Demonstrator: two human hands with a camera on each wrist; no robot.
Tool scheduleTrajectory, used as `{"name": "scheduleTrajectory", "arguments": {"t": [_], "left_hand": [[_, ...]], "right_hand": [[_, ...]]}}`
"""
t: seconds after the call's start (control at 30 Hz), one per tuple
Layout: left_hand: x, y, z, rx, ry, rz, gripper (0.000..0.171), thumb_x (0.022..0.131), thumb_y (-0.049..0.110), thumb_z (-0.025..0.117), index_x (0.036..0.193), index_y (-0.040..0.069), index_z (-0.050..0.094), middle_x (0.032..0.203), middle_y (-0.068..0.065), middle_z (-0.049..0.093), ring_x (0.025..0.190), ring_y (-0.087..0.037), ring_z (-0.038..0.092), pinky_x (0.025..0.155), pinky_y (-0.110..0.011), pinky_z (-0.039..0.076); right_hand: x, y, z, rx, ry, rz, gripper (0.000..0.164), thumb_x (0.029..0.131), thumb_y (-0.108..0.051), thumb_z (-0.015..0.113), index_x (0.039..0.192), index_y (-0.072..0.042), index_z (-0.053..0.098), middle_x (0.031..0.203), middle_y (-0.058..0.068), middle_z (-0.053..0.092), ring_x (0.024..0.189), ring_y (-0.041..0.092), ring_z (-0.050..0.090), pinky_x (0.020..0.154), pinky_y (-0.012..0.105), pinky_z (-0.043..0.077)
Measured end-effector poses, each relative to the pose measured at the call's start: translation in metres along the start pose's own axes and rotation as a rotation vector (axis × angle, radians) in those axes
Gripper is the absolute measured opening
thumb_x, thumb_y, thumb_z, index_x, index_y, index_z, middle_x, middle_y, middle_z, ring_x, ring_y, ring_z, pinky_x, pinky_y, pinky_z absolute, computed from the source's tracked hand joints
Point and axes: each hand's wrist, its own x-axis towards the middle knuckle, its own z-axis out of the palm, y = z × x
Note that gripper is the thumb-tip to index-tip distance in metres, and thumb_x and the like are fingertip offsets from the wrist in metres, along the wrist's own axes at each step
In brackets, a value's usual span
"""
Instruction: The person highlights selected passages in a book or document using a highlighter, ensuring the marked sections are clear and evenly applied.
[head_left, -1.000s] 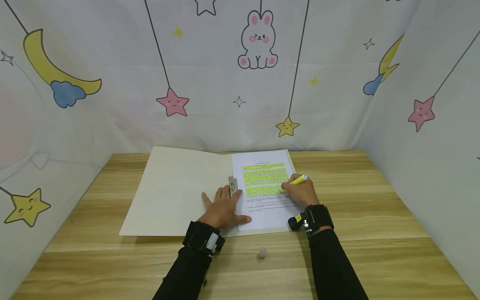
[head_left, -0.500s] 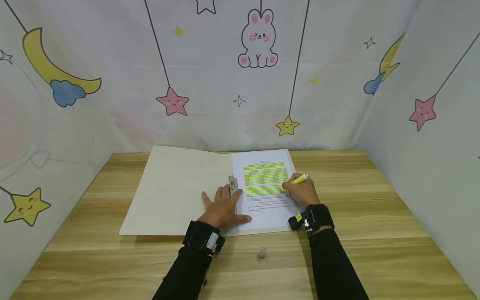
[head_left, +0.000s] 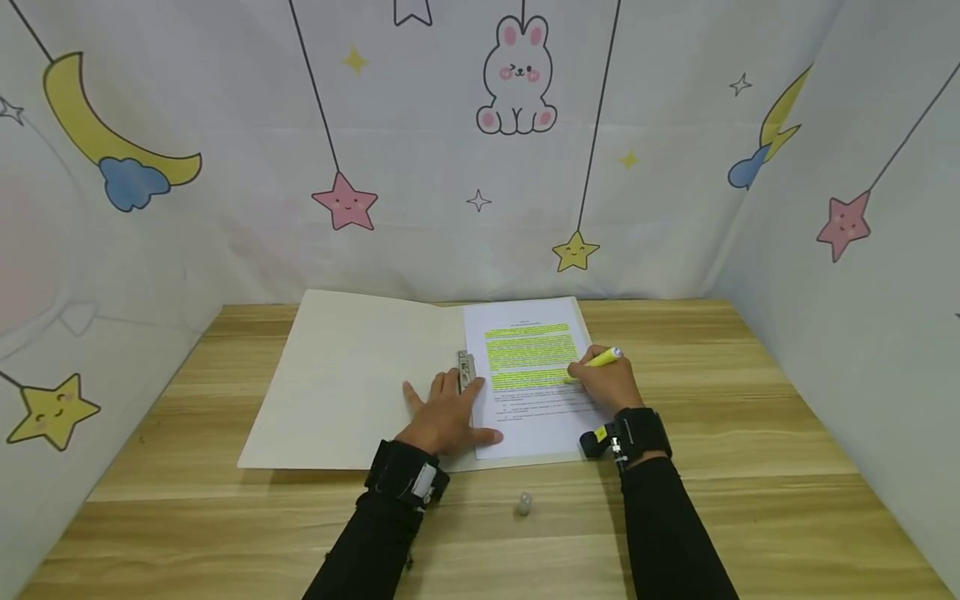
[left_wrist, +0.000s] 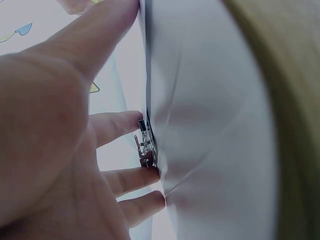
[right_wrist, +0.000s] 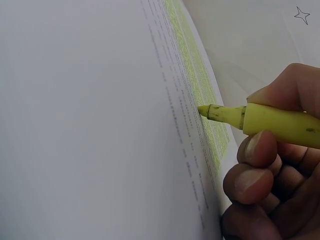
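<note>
A printed sheet (head_left: 540, 429) lies on the right side of an open cream folder (head_left: 337, 375). Its upper paragraphs carry yellow highlighting. My right hand (head_left: 611, 385) grips a yellow highlighter (right_wrist: 280, 125), pinched between thumb and fingers. In the right wrist view the highlighter's tip is right at the lower edge of the highlighted lines. My left hand (head_left: 442, 421) rests with spread, straight fingers across the folder's middle, its thumb on the sheet's lower left edge. Beside its fingertips is the folder's metal clip (left_wrist: 145, 142), partly hidden by the fingers.
A small greyish, rounded object (head_left: 524, 504) sits on the wooden table (head_left: 262, 533) in front of the folder. White fabric walls (head_left: 420, 258) with printed stars, moons and a rabbit enclose the table at the back and both sides.
My right hand and the highlighter have shifted slightly to the right along a line of text. The left hand has stayed in place on the folder.
</note>
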Motion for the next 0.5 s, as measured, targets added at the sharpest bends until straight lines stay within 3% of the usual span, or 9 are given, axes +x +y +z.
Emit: {"name": "scheduleTrajectory", "arguments": {"t": [0.5], "left_hand": [[-0.0003,-0.0005,-0.0004,0.001,0.003,-0.002,0.092,0.075,0.059,0.078,0.151,0.022,0.041,0.160,-0.021,0.026,0.148,-0.041,0.021,0.109,-0.081,0.003]], "right_hand": [[0.0003,0.0004,0.0003,-0.007,0.005,0.002,0.019,0.080,-0.017,0.069,0.070,-0.008,0.057,0.060,-0.001,0.054,0.060,0.017,0.054,0.049,0.026,0.039]]}}
